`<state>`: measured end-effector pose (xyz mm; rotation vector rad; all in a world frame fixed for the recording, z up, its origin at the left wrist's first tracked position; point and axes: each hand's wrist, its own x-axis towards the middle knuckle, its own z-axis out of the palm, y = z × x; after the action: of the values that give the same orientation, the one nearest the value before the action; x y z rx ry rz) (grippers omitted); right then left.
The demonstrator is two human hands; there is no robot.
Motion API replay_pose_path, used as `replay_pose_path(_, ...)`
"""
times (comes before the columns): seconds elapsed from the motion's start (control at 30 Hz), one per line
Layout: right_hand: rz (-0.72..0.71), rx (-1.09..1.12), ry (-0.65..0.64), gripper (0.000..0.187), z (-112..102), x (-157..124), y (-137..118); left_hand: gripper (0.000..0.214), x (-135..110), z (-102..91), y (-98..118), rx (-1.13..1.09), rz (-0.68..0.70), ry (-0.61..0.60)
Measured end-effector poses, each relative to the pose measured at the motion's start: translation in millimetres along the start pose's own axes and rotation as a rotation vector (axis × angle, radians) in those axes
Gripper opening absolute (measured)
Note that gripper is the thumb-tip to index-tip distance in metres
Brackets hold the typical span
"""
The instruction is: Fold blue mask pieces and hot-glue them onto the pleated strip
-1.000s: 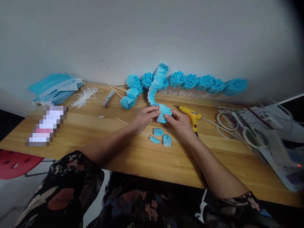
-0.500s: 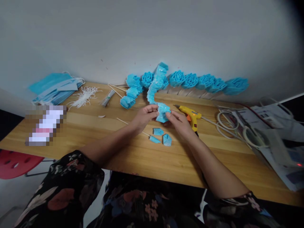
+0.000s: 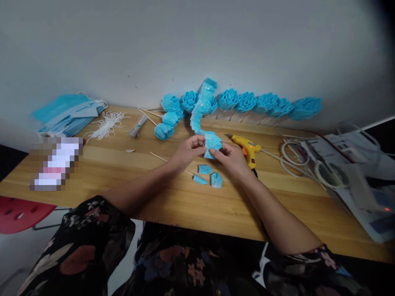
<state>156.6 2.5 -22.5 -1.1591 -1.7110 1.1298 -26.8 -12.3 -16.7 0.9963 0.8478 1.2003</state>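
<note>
Both hands meet over the middle of the wooden table (image 3: 197, 205). My left hand (image 3: 188, 150) and my right hand (image 3: 230, 158) pinch the near end of a long folded blue fabric strip (image 3: 212, 142), which trails back toward the wall. Just below the hands lie two small folded blue pieces (image 3: 205, 169) (image 3: 216, 179) and a thin wooden stick with a blue tip (image 3: 200, 179). A yellow glue gun (image 3: 247, 148) rests right beside my right hand.
A row of blue fabric roses (image 3: 247, 102) leans against the wall. At the far left sit a stack of blue face masks (image 3: 66, 113), a bundle of white elastic loops (image 3: 106, 125) and more sticks. White cord coils (image 3: 300, 158) and papers (image 3: 358, 164) fill the right side. A red stool (image 3: 21, 211) stands lower left.
The hands have stayed on the blue strip, with the fingers shifting slightly along its end. The view has tipped a little.
</note>
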Motion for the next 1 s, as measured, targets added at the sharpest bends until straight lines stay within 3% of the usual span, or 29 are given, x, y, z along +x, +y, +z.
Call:
replay_pose_path(0.1,0.038,0.087,-0.04,0.036,-2,-1,-7,0.022,1,-0.8,1,-0.003,0.02,0.019)
replay_pose_path(0.3,0.126,0.24,0.03,0.047,-5,-2,-14,0.023,4,-4.1,0,-0.037,0.012,0.064)
replay_pose_path(0.73,0.053,0.084,0.073,0.037,-4,1,-8,0.019,1,-1.6,3,-0.081,-0.066,0.029)
replay_pose_path(1.0,0.012,0.027,0.068,0.033,-1,-1,-9,0.03,5,-6.2,-6,-0.005,0.018,0.005)
